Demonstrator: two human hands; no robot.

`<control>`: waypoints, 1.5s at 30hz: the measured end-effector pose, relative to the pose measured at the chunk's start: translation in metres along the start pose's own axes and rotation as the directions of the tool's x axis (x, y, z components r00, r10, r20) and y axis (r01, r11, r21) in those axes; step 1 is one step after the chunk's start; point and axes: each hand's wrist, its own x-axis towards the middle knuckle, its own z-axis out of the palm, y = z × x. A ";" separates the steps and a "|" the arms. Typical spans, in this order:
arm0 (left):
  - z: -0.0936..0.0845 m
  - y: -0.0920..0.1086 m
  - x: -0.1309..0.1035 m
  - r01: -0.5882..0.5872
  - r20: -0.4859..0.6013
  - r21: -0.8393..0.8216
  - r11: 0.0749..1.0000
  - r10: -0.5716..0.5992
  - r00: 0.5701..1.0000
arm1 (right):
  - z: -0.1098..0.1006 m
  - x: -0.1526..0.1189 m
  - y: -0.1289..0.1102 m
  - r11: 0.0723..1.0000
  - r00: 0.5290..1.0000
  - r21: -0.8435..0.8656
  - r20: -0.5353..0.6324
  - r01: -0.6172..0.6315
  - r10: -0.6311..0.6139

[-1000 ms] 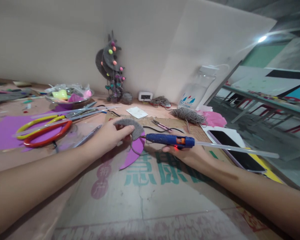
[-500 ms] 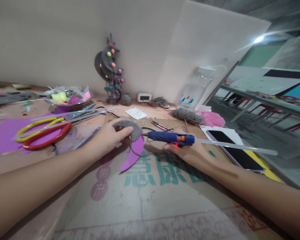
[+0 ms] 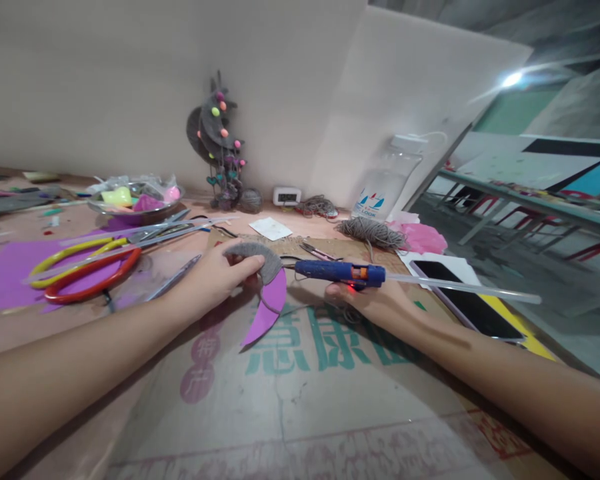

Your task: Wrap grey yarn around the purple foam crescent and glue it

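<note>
My left hand (image 3: 233, 270) pinches a purple crescent cutout (image 3: 267, 307) whose upper part is wrapped in grey yarn (image 3: 269, 265). A loose strand of the yarn crosses the bare purple part, and the pointed tip faces down. Gripped in my right hand (image 3: 365, 293) is a blue hot glue gun (image 3: 325, 270) with a small red light lit on it. From its back end a long clear glue stick (image 3: 470, 288) juts out to the right. The nozzle points left, close to the right edge of the crescent; whether it touches cannot be told.
Scissors (image 3: 87, 277) with yellow and red handles lie at left by a metal bowl (image 3: 145, 217). At the back stand a yarn-wrapped moon ornament (image 3: 215, 130), a small digital clock (image 3: 287, 196) and a bottle (image 3: 387, 177). Grey yarn (image 3: 373, 233) and a phone (image 3: 465, 300) lie at right.
The glue gun's nozzle has drawn slightly away from the crescent's edge or stays close beside it. Otherwise the view has only shifted a little; both hands keep their holds.
</note>
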 end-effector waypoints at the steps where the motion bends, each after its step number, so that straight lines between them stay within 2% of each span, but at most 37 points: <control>1: 0.000 -0.001 0.000 0.003 0.006 -0.015 1.000 -0.003 1.000 | 0.000 0.001 0.000 1.000 1.000 -0.011 -0.008 -0.012 0.012; 3: 0.001 -0.002 0.000 0.005 0.020 -0.051 0.999 -0.004 1.000 | 0.001 0.003 0.000 0.999 1.000 -0.036 -0.009 -0.026 0.026; 8: 0.002 0.000 -0.001 0.058 0.016 -0.079 0.995 -0.057 0.998 | -0.004 0.007 -0.006 0.999 0.999 -0.028 0.028 0.045 -0.044; 15: 0.001 -0.008 0.003 0.030 0.010 -0.053 0.998 -0.029 1.000 | -0.039 0.010 -0.034 0.986 0.990 0.094 -0.025 0.141 -0.139; 18: 0.001 -0.013 0.005 -0.014 -0.005 -0.031 0.999 0.014 1.000 | -0.051 0.025 -0.044 0.990 0.995 0.111 0.012 0.092 -0.094; 21: 0.002 -0.013 0.005 -0.044 -0.001 -0.054 0.998 0.044 0.999 | -0.054 0.056 -0.054 0.999 1.000 0.046 -0.009 0.025 -0.024; 23: 0.002 -0.011 0.004 -0.041 0.001 -0.078 0.996 0.041 0.999 | -0.050 0.082 -0.057 0.999 0.998 -0.038 -0.069 -0.009 0.007; 28: 0.004 -0.007 0.003 -0.014 0.015 -0.130 0.991 0.016 1.000 | -0.020 0.147 -0.040 0.996 0.996 0.031 0.024 0.084 -0.085; 31: 0.005 -0.005 0.002 0.004 0.013 -0.173 0.985 -0.002 1.000 | 0.004 0.168 -0.023 0.997 0.995 0.025 0.072 0.072 -0.074; 34: 0.005 -0.001 0.001 0.016 0.012 -0.183 0.983 -0.014 1.000 | 0.019 0.171 -0.012 0.998 0.987 0.011 0.149 0.062 -0.063; 37: 0.004 0.001 0.001 0.002 0.011 -0.180 0.984 0.000 1.000 | 0.016 0.166 -0.008 0.997 0.984 -0.018 0.166 0.072 -0.068; 41: 0.004 -0.005 0.004 -0.028 -0.052 -0.182 0.983 0.019 0.998 | -0.004 0.152 -0.006 0.991 0.993 -0.106 0.084 0.085 -0.077; 45: 0.004 -0.012 0.007 -0.011 -0.052 -0.232 0.973 -0.001 0.999 | -0.017 0.113 -0.012 0.976 0.989 -0.164 -0.003 0.144 -0.147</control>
